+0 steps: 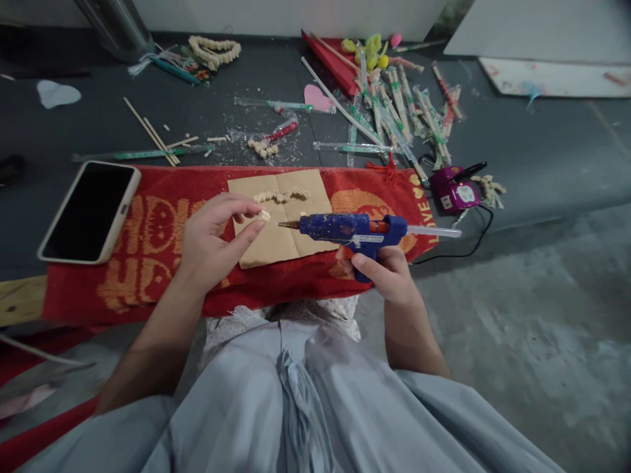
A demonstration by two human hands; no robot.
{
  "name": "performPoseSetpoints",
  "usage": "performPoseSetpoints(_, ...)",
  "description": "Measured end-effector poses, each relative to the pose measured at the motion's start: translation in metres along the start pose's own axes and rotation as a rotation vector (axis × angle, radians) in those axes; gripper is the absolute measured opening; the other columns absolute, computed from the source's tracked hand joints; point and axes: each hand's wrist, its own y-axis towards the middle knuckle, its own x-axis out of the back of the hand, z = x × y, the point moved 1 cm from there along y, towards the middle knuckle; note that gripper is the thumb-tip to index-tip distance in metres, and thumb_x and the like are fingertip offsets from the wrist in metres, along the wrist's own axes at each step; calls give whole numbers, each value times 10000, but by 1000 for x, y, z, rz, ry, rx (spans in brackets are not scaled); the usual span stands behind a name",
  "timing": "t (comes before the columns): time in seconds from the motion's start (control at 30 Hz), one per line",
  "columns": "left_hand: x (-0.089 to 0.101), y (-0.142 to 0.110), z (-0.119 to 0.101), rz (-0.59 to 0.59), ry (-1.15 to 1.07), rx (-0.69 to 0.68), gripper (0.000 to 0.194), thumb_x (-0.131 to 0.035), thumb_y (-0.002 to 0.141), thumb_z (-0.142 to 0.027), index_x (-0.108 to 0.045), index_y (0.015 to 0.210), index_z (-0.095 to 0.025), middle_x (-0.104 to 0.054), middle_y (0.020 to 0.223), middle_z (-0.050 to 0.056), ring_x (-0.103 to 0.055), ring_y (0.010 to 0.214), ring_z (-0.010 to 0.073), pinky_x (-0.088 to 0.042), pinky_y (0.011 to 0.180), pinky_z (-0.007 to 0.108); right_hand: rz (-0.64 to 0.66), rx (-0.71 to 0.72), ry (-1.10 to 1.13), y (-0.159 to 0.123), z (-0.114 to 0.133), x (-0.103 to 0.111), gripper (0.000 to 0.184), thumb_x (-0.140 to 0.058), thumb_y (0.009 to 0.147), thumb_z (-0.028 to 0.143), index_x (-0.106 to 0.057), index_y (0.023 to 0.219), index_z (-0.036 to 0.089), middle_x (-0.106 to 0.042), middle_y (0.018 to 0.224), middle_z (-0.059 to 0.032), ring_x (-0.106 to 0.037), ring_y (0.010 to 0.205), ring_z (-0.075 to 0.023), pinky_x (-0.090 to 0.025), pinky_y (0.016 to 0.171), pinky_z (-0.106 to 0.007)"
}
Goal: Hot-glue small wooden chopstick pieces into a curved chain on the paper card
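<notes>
My right hand [387, 269] is wrapped round the grip of a blue hot glue gun [335, 227], whose nozzle points left. A clear glue stick [434, 231] juts out of its back end. Between thumb and fingertips, my left hand [217, 236] pinches a small cream-coloured cluster of beads or chips [265, 215], just left of the nozzle tip and apart from it. Below both lies a creased sheet of brown paper [269, 253]. On the paper rests a wavy strip of the same cream bits [280, 196].
A red towel [162, 276] with orange lettering lies under the paper, with a phone [91, 211] at its left. Behind are loose cream bits [263, 148], thin sticks [152, 135], wrapped sticks [394, 98] and a cream heart-shaped ring [214, 51]. A purple power box [453, 190] with a black cord sits right.
</notes>
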Motion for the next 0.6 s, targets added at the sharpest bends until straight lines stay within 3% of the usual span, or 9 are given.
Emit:
performPoseSetpoints(0.2,-3,-3,8,-22,-22,46,123,-754,933,-361,-774,1008,-265,-763,977,20,-694,853,163,-601,771,308,-190,37,-157,6,-10,30,474,-786,829,710,-706,753,249,-616,613,10,-518,541,-141,-437,512,-296)
performPoseSetpoints(0.37,-3,-5,11,7,64,128,166,-725,931,-414,-777,983,-265,-782,998,29,-712,869,178,-613,777,329,-264,78,-361,22,-29,69,345,-770,840,598,-710,926,269,-726,856,-30,-665,751,-222,-573,711,-386)
performPoseSetpoints(0.5,-2,-6,13,14,136,155,100,-739,902,-358,-771,932,-267,-792,974,21,-715,840,178,-599,756,336,-276,125,-762,43,-40,95,382,-714,811,426,-709,1144,240,-774,1067,-108,-713,932,-317,-596,870,-508)
performPoseSetpoints(0.6,-1,-7,16,11,224,188,60,-731,892,-323,-761,924,-281,-790,983,7,-714,853,184,-579,788,350,-223,50,-1128,55,-39,106,442,-662,806,304,-690,1236,206,-769,1171,-170,-695,1105,-396,-562,991,-596)
